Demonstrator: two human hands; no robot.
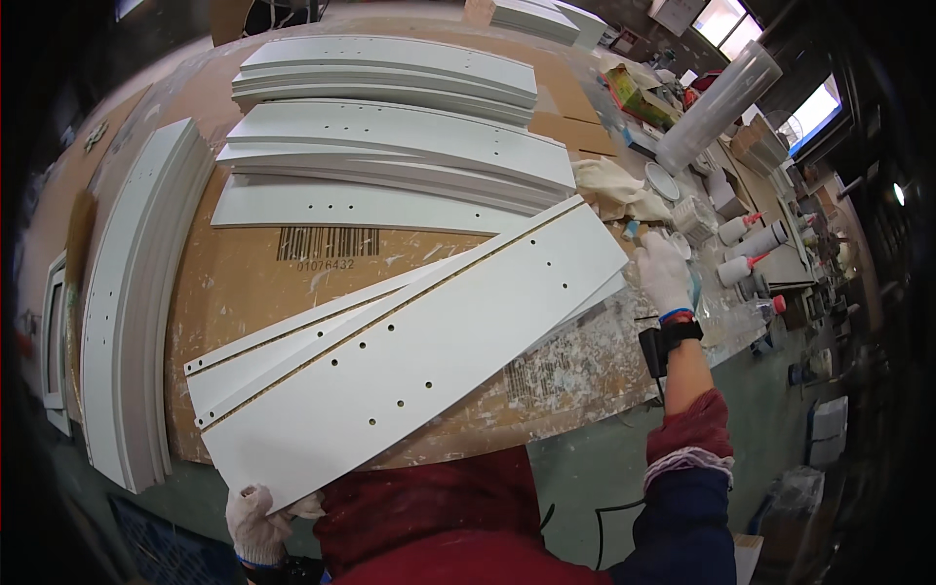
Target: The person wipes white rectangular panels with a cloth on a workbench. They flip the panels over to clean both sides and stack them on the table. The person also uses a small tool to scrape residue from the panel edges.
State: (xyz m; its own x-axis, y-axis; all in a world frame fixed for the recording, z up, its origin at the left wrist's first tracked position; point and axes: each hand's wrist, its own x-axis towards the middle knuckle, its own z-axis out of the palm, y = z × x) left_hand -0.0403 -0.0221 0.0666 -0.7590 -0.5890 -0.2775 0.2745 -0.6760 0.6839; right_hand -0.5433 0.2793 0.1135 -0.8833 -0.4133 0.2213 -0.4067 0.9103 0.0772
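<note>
My left hand (255,517), in a white knit glove, grips the near left corner of a long white drilled board (419,341). This board lies slantwise over another white board (283,336) and has a brown groove along its far edge. Beyond the board's right end is my right hand (665,275), also gloved, with a black device strapped to the wrist. Its fingers are drawn together beside a small white cup (680,246) and a crumpled cream cloth (614,190); what they hold, if anything, is hidden.
Stacks of white boards (390,127) lie at the back of the cardboard-covered table (468,429). Another stack (136,312) runs along the left. Bottles with red tips (738,229), a clear bottle (751,317) and a plastic-wrapped roll (720,107) crowd the right side.
</note>
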